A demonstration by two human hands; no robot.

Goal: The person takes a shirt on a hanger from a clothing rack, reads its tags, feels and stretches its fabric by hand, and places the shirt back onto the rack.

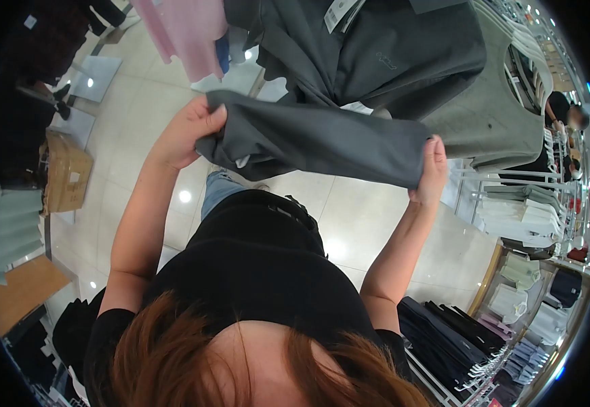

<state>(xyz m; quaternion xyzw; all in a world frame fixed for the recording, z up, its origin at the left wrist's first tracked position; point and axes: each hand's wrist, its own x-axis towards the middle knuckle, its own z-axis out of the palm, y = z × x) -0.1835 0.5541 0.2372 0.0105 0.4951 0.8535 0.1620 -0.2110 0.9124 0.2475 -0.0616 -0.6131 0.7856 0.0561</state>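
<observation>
A dark grey garment [322, 139] is stretched out sideways between my two hands, partly folded, with creases toward its left end. My left hand [196, 129] is closed on its left end, thumb on top. At the right end, my right hand [432, 169] grips the edge between thumb and fingers. Just beyond hangs a dark grey top [403, 57] with small stitched lettering and white paper tags [341, 12]. Whether the held cloth is part of that top, I cannot tell.
A grey-green sleeveless top [488, 102] hangs at the right, a pink garment [185, 34] at upper left. Racks of dark trousers [444, 339] and folded white clothes [522, 220] stand on the right. A cardboard box [68, 173] sits at left on the tiled floor. Another person [566, 112] is at far right.
</observation>
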